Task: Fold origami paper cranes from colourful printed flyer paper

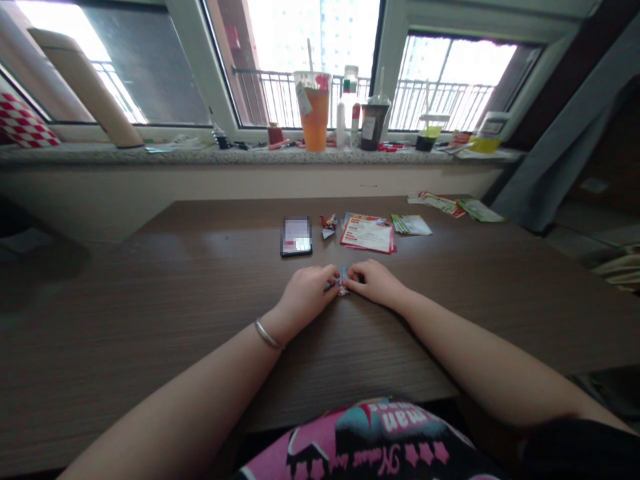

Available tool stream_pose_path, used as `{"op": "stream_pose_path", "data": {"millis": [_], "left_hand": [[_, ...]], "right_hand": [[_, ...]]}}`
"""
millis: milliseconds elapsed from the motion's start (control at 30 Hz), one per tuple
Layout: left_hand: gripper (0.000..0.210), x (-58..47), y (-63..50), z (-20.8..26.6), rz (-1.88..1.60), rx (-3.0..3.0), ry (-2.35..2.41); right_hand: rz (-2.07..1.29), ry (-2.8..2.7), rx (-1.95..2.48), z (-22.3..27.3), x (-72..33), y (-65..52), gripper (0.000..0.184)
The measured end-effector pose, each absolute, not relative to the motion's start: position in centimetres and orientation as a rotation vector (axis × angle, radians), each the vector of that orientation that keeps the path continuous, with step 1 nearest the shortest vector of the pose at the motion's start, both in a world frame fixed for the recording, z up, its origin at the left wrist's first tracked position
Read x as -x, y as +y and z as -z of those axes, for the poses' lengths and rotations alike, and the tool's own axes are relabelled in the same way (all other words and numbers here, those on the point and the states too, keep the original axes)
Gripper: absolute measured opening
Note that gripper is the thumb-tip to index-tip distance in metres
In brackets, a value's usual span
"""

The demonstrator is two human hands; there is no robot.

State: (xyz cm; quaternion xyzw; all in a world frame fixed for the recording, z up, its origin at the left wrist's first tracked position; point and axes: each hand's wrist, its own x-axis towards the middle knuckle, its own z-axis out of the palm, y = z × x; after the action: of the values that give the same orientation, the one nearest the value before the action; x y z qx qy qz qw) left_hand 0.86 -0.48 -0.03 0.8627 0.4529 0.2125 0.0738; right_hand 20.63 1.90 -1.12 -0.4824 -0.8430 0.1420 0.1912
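Note:
Between my two hands, low over the wooden desk [210,300], is a small piece of folded paper [343,283], bluish with a reddish-white lower part. My left hand [313,288], with a silver bangle at its wrist, pinches the paper's left side between thumb and fingers. From the right, my right hand [373,280] grips the other side with thumb and curled fingers. The fingertips cover much of the paper, so its exact shape cannot be made out. Just beyond the hands sits a small folded paper piece [329,225] in red, brown and white.
A phone [297,236] lies beyond my left hand. Printed sheets [367,233] and green-white leaflets [412,225] are stacked beyond my right hand, with more leaflets [443,205] at the far right edge. Cups, including a tall orange drink [314,113], and bottles line the windowsill [190,156].

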Motion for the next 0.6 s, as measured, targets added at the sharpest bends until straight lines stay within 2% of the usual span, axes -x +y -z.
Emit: {"op": "stream_pose_path", "data": {"millis": [167, 333, 500, 600], "left_hand": [[0.035, -0.7, -0.6, 0.2, -0.729, -2.479, 1.366], [0.012, -0.4, -0.6, -0.2, -0.606, -2.524, 1.329], [0.015, -0.2, -0.7, -0.5, -0.566, -2.596, 1.295], [0.014, -0.2, -0.7, -0.4, -0.557, -2.642, 1.251]], "right_hand": [[-0.456, -2.405, 1.255, 0.8, -21.3, 1.6, 0.026], [-0.481, -2.449, 0.974, 0.3, -22.2, 1.1, 0.013], [-0.522, -2.401, 0.952, 0.6, -21.9, 1.0, 0.003], [-0.483, -2.413, 0.964, 0.6, -21.7, 0.8, 0.004]]}}
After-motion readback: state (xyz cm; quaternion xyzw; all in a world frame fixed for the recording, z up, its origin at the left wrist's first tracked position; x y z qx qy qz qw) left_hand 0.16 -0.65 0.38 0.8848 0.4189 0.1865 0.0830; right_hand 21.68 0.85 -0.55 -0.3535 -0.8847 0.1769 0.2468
